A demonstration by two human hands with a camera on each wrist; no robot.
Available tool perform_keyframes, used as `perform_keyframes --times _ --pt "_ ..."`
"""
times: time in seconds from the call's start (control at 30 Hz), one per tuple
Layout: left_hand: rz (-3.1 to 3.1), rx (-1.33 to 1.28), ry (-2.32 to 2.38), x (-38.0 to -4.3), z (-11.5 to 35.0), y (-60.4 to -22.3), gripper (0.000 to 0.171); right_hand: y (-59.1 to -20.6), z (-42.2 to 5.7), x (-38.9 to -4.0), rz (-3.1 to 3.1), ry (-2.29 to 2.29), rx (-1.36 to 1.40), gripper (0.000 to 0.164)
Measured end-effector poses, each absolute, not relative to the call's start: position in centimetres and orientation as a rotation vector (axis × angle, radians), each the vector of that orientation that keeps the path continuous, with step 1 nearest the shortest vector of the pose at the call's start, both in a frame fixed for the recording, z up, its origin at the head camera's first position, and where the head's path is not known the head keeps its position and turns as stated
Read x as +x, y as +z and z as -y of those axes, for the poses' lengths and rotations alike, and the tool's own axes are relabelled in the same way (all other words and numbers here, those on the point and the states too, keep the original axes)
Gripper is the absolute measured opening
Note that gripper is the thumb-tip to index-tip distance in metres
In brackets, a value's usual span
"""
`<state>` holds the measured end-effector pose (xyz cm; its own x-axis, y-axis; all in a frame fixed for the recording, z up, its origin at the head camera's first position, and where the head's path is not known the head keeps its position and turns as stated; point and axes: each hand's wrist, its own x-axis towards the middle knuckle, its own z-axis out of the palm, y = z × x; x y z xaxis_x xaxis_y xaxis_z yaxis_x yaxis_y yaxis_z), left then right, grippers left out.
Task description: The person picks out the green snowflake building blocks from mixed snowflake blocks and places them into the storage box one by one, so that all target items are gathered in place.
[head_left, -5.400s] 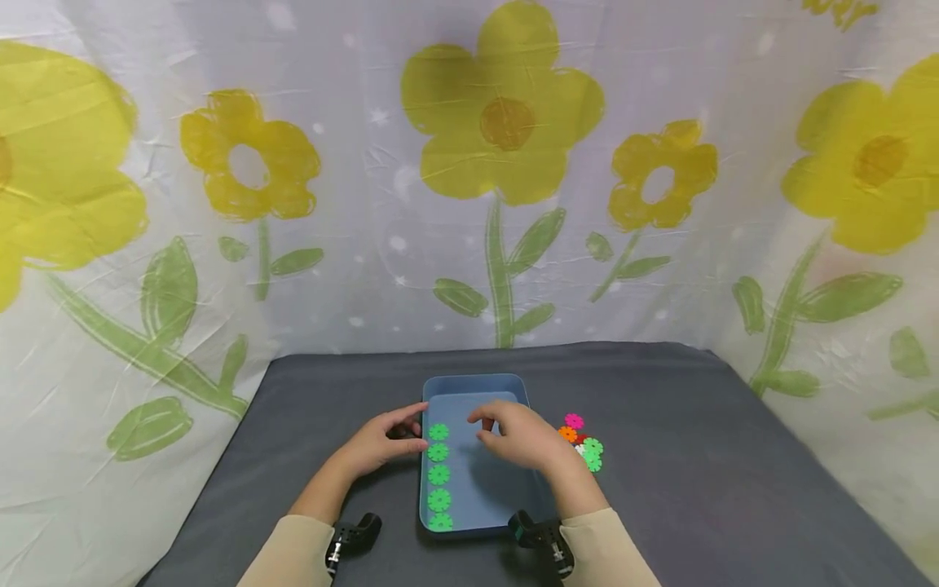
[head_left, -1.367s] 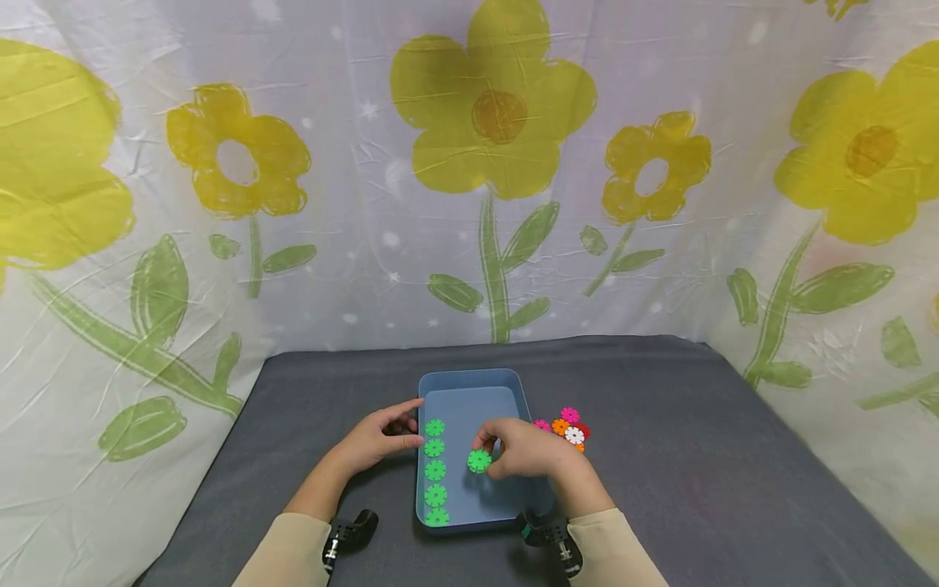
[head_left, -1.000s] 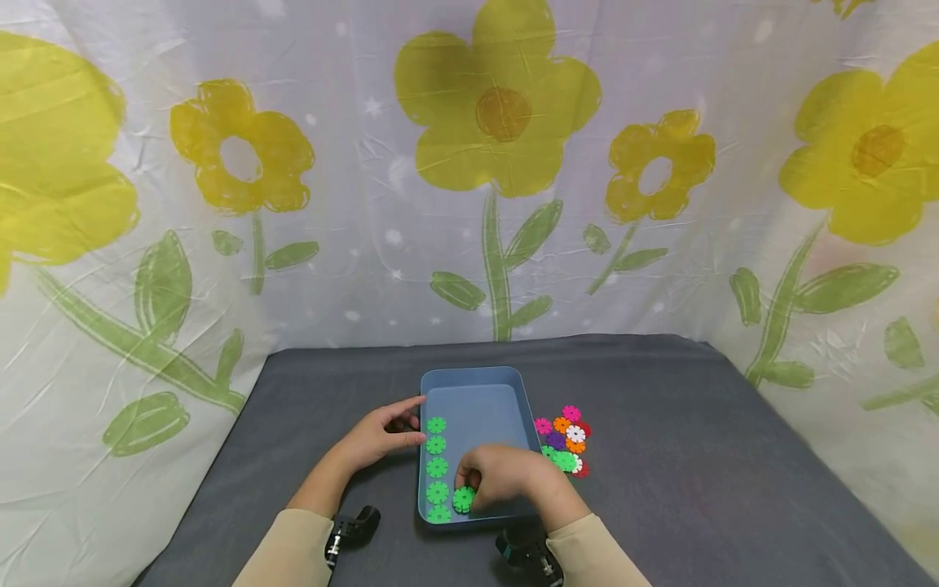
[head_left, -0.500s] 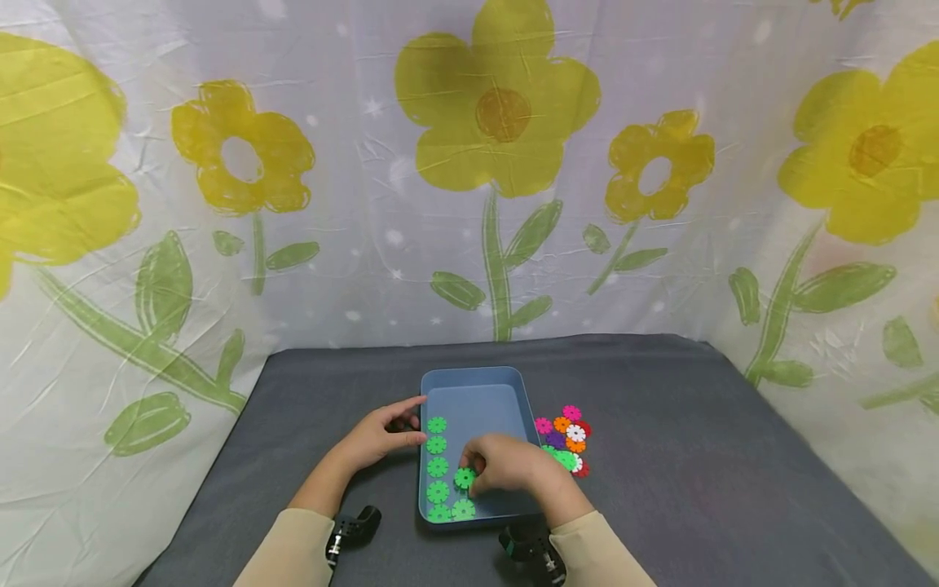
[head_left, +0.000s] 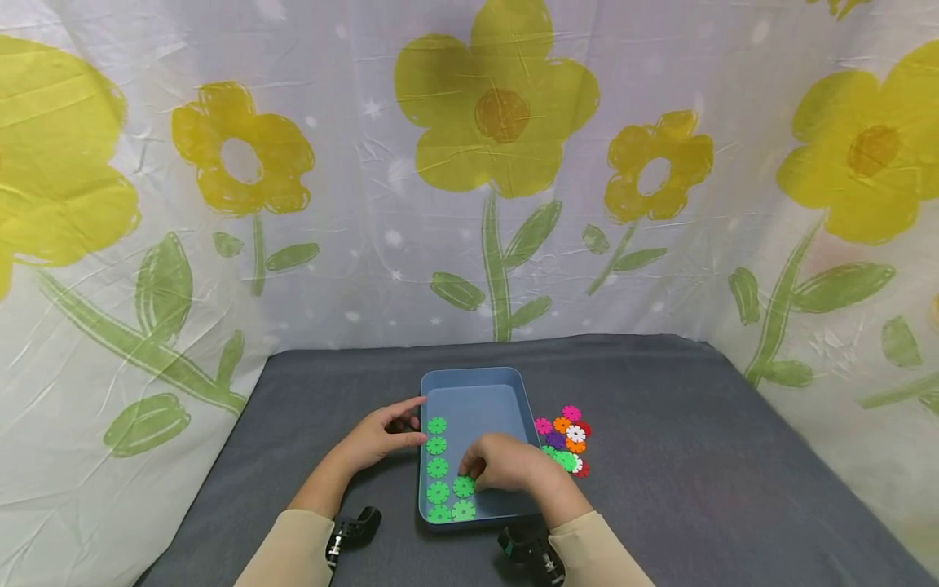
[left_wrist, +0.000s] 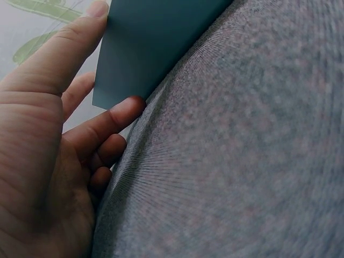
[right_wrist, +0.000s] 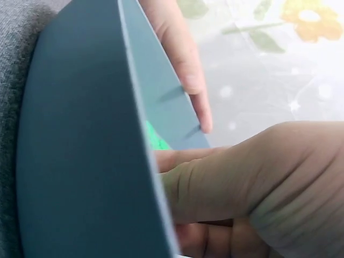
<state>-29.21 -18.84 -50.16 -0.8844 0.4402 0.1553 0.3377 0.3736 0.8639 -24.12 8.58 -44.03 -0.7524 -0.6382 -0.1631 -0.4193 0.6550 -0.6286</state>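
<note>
In the head view my left hand (head_left: 381,436) rests against the left wall of a blue tray (head_left: 469,377). Its thumb and fingers touch the tray's side in the left wrist view. Inside the tray my right hand (head_left: 502,463) pinches the edge of a green snowflake building disc (head_left: 464,487), low over the floor or on it. Just nearer lies another green disc (head_left: 463,510). Along the left wall runs a column of several green discs (head_left: 437,467). In the right wrist view the tray wall (right_wrist: 86,129) and my right thumb hide most of the pinched disc.
A loose pile of snowflake discs lies right of the tray, with pink (head_left: 571,412), orange (head_left: 575,446), white (head_left: 575,434), purple (head_left: 556,440) and green (head_left: 565,461) pieces. A dark grey cloth (head_left: 682,456) covers the table; a flower-printed curtain (head_left: 352,269) hangs behind.
My right hand has brought green discs into the tray. One was set down at the near end; another has been lowered just behind it. The left hand has stayed at the tray's left wall.
</note>
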Motion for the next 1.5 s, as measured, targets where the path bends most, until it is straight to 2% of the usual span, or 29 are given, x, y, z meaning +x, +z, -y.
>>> perform_keyframes --times 0.4,0.7,1.23,1.5 --pt "-2.529 0.702 1.527 -29.7 19.1 -50.5 0.072 -42.0 -11.7 -25.3 -2.576 -0.934 -0.825 0.024" --pt "-2.529 0.696 1.533 -29.6 19.0 -50.6 0.072 -40.9 -16.4 -26.0 -2.659 -1.188 -0.631 0.026" --pt "-2.539 0.699 1.516 -29.8 19.0 -50.8 0.073 -43.4 -21.5 -26.8 -2.630 -1.219 -0.358 0.025" --pt "-2.536 0.671 1.519 -29.8 18.9 -50.7 0.073 -44.2 -22.9 -26.9 -2.578 -1.228 -0.428 0.023"
